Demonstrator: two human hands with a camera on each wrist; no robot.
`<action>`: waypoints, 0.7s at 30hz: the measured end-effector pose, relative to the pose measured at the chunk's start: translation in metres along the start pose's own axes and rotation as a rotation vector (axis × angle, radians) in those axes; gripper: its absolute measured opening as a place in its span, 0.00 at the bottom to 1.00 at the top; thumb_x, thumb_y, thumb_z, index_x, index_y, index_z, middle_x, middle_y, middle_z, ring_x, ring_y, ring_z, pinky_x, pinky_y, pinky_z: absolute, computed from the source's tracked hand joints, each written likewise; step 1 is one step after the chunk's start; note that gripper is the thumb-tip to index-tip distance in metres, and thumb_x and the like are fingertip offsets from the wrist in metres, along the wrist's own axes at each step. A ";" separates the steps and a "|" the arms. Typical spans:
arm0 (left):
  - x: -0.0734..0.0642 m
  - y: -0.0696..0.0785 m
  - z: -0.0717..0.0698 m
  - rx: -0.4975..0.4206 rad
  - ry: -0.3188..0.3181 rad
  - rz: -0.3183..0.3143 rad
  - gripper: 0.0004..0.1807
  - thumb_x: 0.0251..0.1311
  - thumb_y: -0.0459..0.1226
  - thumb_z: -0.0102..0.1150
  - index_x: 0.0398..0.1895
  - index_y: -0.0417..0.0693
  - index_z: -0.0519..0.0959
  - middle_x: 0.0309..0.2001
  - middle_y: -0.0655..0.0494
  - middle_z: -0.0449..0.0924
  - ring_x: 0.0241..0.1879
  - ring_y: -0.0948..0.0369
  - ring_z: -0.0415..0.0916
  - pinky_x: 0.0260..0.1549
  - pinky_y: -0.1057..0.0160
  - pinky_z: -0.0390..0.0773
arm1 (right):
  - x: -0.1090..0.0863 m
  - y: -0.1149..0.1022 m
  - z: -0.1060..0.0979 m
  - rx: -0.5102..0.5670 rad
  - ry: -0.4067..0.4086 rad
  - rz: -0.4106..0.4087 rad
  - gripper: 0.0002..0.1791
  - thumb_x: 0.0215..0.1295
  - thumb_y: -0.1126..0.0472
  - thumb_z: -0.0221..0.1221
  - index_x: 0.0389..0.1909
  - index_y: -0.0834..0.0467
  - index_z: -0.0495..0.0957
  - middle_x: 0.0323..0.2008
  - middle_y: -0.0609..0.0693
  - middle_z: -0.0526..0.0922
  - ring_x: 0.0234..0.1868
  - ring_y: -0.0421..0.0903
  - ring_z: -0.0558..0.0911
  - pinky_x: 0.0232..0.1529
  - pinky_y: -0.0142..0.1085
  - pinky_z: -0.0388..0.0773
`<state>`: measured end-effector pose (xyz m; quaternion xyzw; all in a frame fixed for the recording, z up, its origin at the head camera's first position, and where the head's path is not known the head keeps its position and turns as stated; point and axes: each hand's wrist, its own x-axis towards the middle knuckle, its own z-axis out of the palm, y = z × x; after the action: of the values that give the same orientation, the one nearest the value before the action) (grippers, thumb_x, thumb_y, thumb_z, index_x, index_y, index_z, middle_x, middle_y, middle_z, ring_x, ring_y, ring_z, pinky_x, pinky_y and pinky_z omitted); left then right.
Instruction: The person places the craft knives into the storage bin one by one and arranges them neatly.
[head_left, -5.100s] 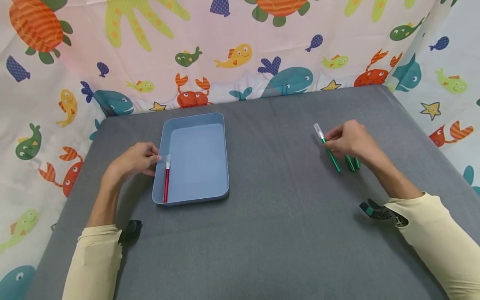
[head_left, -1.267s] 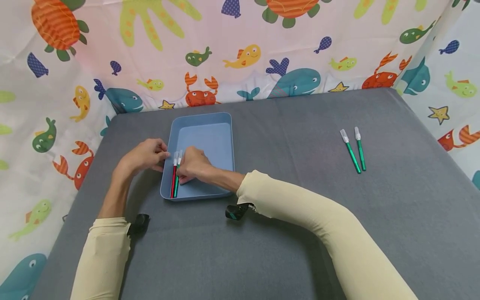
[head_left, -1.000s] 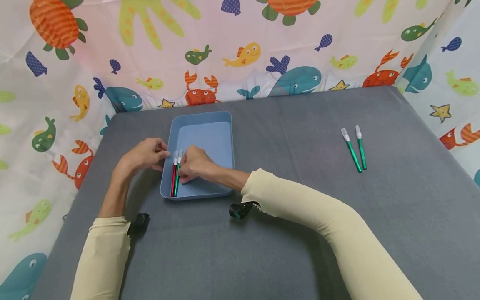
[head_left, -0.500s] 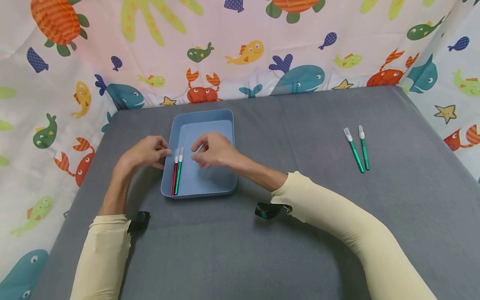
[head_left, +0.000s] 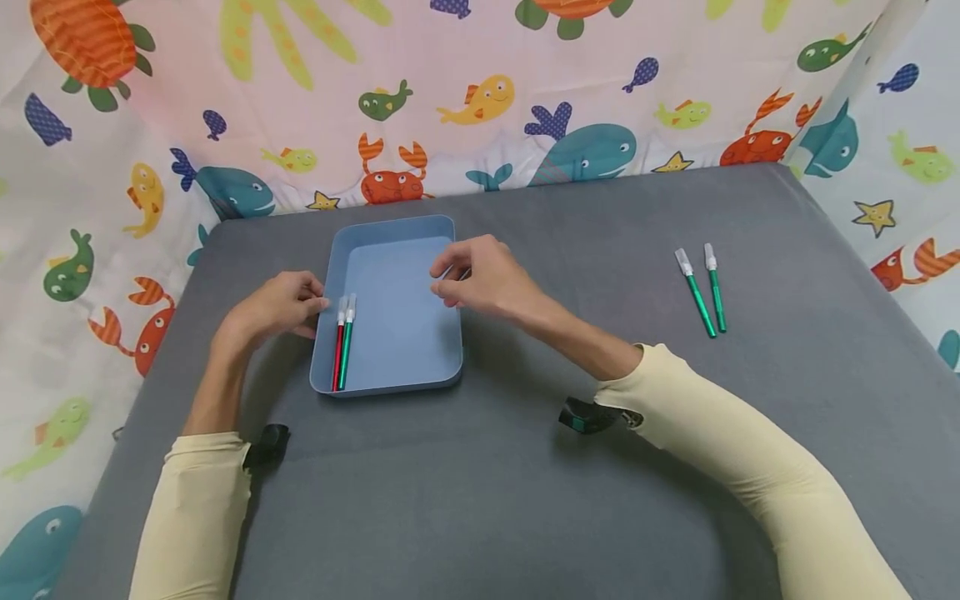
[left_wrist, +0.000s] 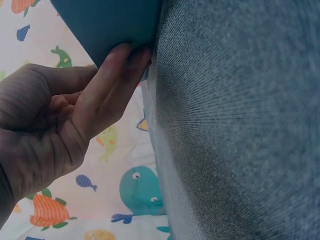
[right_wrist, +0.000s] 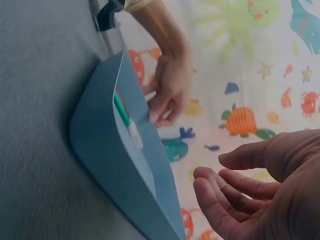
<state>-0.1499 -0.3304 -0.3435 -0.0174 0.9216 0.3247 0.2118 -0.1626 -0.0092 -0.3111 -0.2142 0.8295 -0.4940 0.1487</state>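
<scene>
My left hand [head_left: 281, 308] grips the left wall of a shallow blue tray [head_left: 405, 387]; in the left wrist view its fingertips [left_wrist: 117, 55] press the outside of the wall. Inside the tray, along its left side, a red pen-like tool [head_left: 337, 354] and a green one [head_left: 347, 350] lie side by side, both with translucent caps. Over the tray's right rim hovers my right hand [head_left: 487, 279], fingers loosely bent and nothing between them. The right wrist view shows this hand [right_wrist: 270, 185] apart from the tray wall.
Two more green capped tools [head_left: 696, 292] [head_left: 716, 287] lie on the grey cloth at the right. Behind the table [head_left: 465, 500] hangs a curtain [head_left: 315, 100] printed with sea animals. Dark wrist devices [head_left: 588, 415] stick out beneath both sleeves.
My right hand carried a green tool from the right into the tray, laid it beside the red one, let go and drew back up and right. The left hand stayed at the tray.
</scene>
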 end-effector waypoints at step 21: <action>0.002 -0.001 -0.001 0.013 -0.018 -0.012 0.20 0.81 0.35 0.47 0.64 0.26 0.65 0.60 0.26 0.72 0.53 0.39 0.79 0.52 0.44 0.89 | -0.044 0.059 -0.087 0.018 0.162 0.151 0.14 0.71 0.63 0.64 0.52 0.66 0.83 0.39 0.61 0.88 0.29 0.37 0.86 0.39 0.30 0.89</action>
<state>-0.1522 -0.3313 -0.3441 -0.0185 0.9216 0.3177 0.2223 -0.1765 0.1032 -0.3215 -0.1089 0.8482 -0.5044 0.1198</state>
